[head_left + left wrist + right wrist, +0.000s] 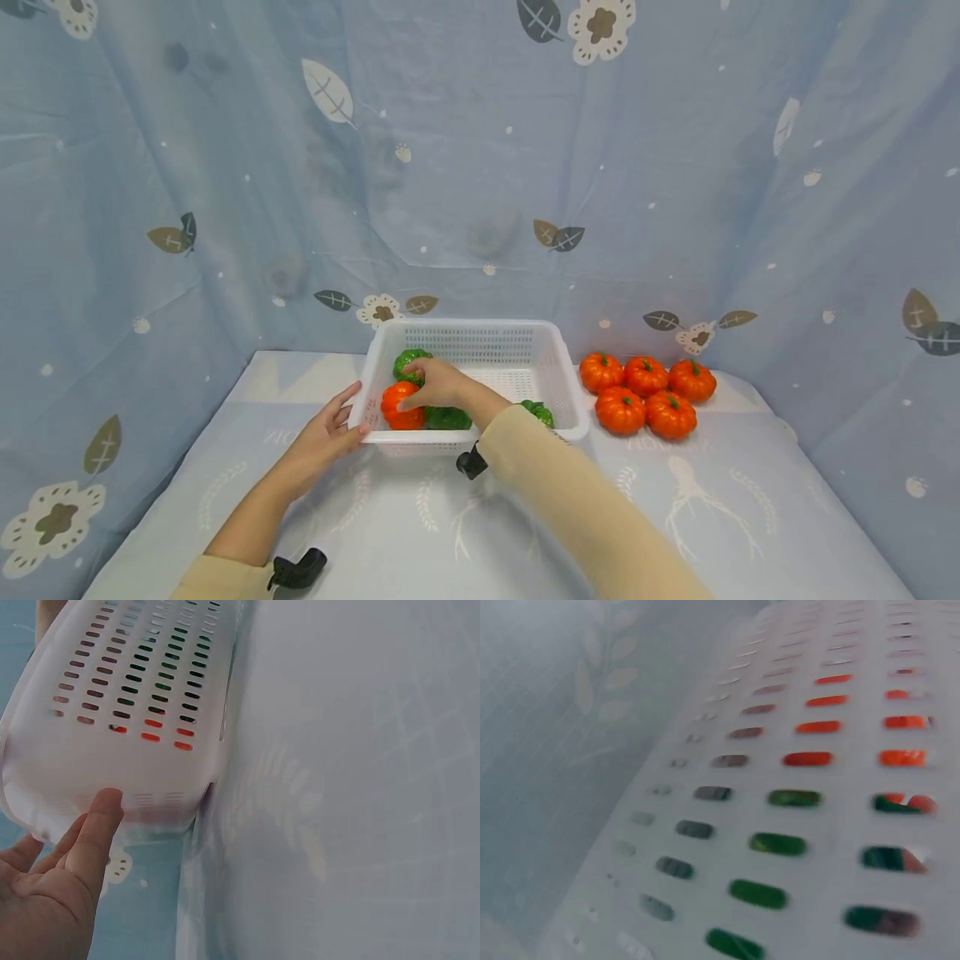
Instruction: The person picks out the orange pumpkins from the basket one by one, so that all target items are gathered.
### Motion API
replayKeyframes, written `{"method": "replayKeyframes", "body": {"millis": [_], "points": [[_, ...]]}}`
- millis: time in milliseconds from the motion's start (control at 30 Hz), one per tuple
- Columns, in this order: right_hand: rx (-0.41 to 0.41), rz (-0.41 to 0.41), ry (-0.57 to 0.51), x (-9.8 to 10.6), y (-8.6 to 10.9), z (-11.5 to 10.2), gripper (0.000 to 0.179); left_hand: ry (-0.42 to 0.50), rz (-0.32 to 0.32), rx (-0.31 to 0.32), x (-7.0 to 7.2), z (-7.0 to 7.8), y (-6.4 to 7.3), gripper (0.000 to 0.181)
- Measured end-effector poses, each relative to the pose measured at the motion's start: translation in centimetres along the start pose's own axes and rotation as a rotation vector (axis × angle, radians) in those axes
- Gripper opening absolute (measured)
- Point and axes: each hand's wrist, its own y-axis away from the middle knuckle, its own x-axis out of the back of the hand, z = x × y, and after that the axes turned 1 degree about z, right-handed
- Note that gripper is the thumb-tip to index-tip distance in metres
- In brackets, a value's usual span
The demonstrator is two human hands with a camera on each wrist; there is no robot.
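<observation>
A white plastic basket point(558, 367) with slotted walls stands on the table. Inside its left end my right hand point(444, 387) holds an orange pumpkin point(397, 408), thumb on its near side and fingers reaching over the far side. Around it in the basket lie shiny green lobed vegetables: one green vegetable point(410, 363) behind, another point(447, 418) beside it under my hand, and a third point(537, 412) near the right front corner. My left hand point(330, 429) rests against the basket's left end with fairly straight fingers point(96, 829). Through the slots in the right wrist view, orange and green show.
Several orange pumpkins point(645, 396) with green stems sit grouped on the table, right of the basket. A patterned blue cloth point(480, 167) hangs behind and along the sides. Pale printed cloth point(420, 533) covers the table.
</observation>
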Motion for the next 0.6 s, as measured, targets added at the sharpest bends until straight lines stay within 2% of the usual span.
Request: {"method": "replayKeyframes", "body": {"millis": [233, 600], "points": [[0.001, 0.0, 0.014, -0.8, 0.09, 0.01, 0.066, 0.019, -0.023, -0.019, -0.07, -0.01, 0.09, 0.084], [0.002, 0.035, 0.01, -0.77, -0.04, 0.11, 0.064, -0.006, 0.003, -0.003, 0.08, 0.03, 0.18, 0.085]]}}
